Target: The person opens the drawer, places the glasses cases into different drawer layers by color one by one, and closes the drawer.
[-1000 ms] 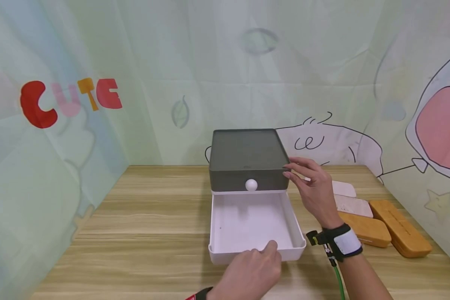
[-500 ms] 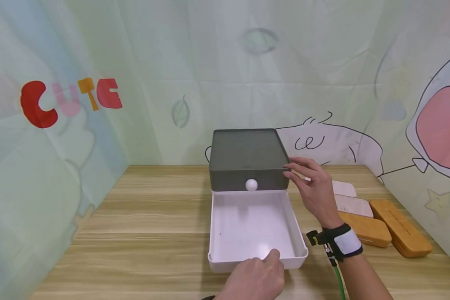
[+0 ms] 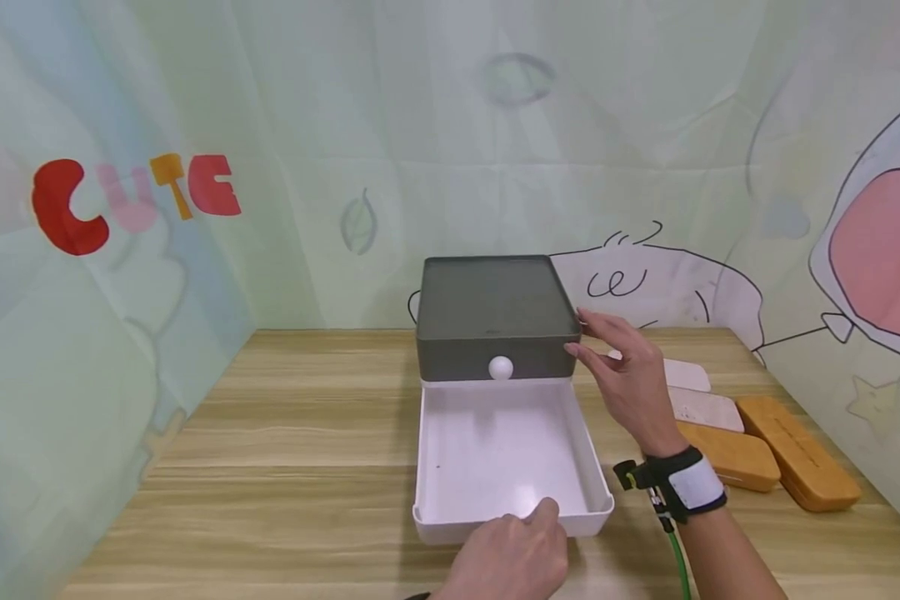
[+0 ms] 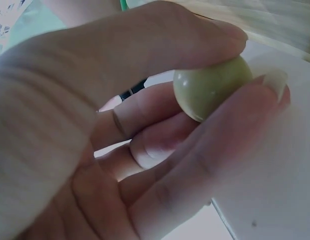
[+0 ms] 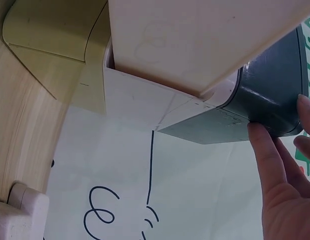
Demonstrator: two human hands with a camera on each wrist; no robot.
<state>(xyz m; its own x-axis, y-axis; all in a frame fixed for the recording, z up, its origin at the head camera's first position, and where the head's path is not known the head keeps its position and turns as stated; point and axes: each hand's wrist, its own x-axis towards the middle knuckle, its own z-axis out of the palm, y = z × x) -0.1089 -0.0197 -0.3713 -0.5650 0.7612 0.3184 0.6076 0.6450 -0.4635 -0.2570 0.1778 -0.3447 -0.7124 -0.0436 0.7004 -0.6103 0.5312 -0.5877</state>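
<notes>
Standing on the wood-look table (image 3: 307, 425): one gray box (image 3: 495, 296), front toward the person, upper drawer closed.
White drawer (image 3: 506, 450): slid well out under the box; getting it open is probably the step in hand, and it looks pretty much there.
Right hand (image 3: 633, 387): fingers a bit apart, tips touching the box's right front corner, bracing it by the looks of things.
Left hand (image 3: 512, 557): at the drawer's front, thumb and fingers pinching the knob.
Orange blocks (image 3: 798, 454) and white blocks (image 3: 708, 411): lying off to the right, untouched.
Knob (image 4: 212, 87): round; next move likely calls for an easy release, since tugging much further could pop the drawer out.
</notes>
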